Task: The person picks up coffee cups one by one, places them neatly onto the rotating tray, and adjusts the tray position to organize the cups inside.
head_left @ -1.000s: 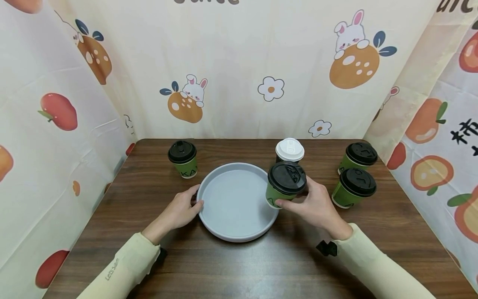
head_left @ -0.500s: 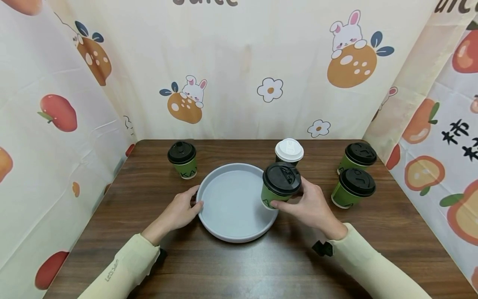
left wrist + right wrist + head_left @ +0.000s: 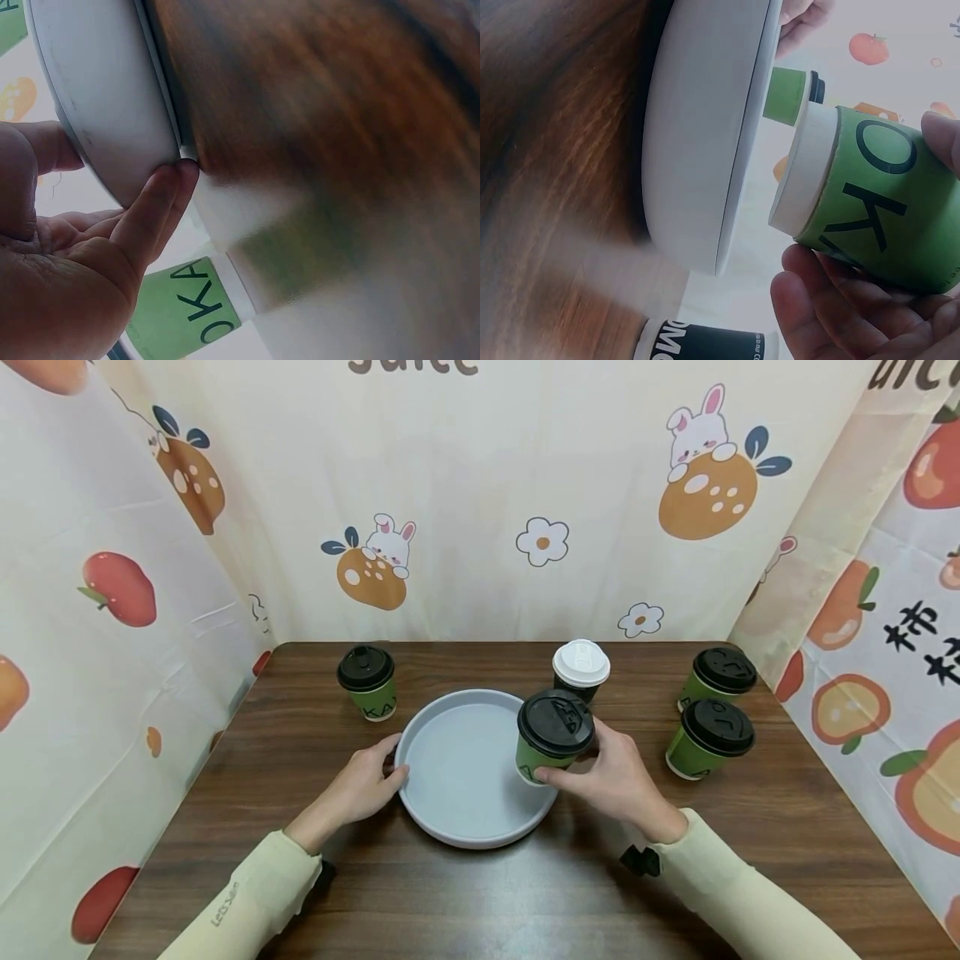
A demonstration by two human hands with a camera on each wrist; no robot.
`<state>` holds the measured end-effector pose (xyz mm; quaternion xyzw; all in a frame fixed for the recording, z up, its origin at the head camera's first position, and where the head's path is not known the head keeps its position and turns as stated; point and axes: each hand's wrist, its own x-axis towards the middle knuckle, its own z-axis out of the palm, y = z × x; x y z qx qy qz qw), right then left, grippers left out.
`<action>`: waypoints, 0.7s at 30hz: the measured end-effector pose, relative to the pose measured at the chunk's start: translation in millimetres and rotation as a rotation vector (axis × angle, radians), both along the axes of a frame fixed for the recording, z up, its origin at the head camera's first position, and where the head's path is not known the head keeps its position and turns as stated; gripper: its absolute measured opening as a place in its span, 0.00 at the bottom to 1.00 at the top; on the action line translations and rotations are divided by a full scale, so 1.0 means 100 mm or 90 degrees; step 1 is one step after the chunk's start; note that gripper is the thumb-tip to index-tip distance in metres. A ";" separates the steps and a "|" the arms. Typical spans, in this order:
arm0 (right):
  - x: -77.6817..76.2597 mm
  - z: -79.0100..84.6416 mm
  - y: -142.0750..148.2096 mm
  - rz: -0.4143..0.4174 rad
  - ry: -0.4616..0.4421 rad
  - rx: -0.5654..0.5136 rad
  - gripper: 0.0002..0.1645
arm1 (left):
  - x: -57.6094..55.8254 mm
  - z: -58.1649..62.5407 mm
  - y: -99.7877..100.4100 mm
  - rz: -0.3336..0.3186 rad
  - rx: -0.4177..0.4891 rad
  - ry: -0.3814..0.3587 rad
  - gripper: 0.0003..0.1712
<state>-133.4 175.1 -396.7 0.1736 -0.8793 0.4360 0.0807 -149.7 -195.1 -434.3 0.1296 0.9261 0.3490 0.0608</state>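
A round grey-blue tray lies on the wooden table. My left hand grips its left edge, thumb at the rim; in the left wrist view the fingers reach to the tray's underside. My right hand holds a green paper coffee cup with a black lid over the tray's right part. The right wrist view has this cup raised above the rim, thumb on one side and fingers on the other.
Behind the held cup stands a dark cup with a white lid. Another black-lidded green cup is at the back left. Two more green cups, a rear one and a nearer one, stand on the right. A printed curtain encloses the table.
The right hand has carried the green cup a little to the left, further over the tray. The left hand and the tray have stayed in place.
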 end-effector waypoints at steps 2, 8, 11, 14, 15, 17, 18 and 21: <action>0.00 -0.01 -0.01 0.001 -0.002 0.001 0.40 | 0.00 -0.01 0.00 0.001 -0.001 -0.003 0.33; 0.00 -0.03 -0.03 0.005 -0.005 0.000 0.40 | 0.02 -0.02 0.01 0.002 0.003 -0.005 0.33; 0.00 -0.02 -0.05 0.010 -0.007 -0.002 0.41 | 0.02 -0.01 0.01 0.004 0.003 -0.004 0.33; -0.01 -0.02 -0.07 0.014 -0.007 -0.002 0.41 | 0.02 -0.01 0.00 0.006 0.004 -0.007 0.33; -0.01 -0.02 -0.07 0.016 -0.007 -0.003 0.41 | 0.01 -0.01 0.00 0.005 0.005 -0.009 0.33; -0.01 -0.02 -0.09 0.018 -0.006 -0.004 0.41 | 0.01 -0.01 0.01 0.006 0.005 -0.011 0.33; -0.01 -0.02 -0.09 0.019 -0.005 -0.004 0.42 | 0.01 -0.01 0.01 0.005 0.006 -0.011 0.33; -0.02 -0.03 -0.11 0.024 -0.005 -0.010 0.41 | 0.00 -0.01 0.01 0.002 0.007 -0.007 0.33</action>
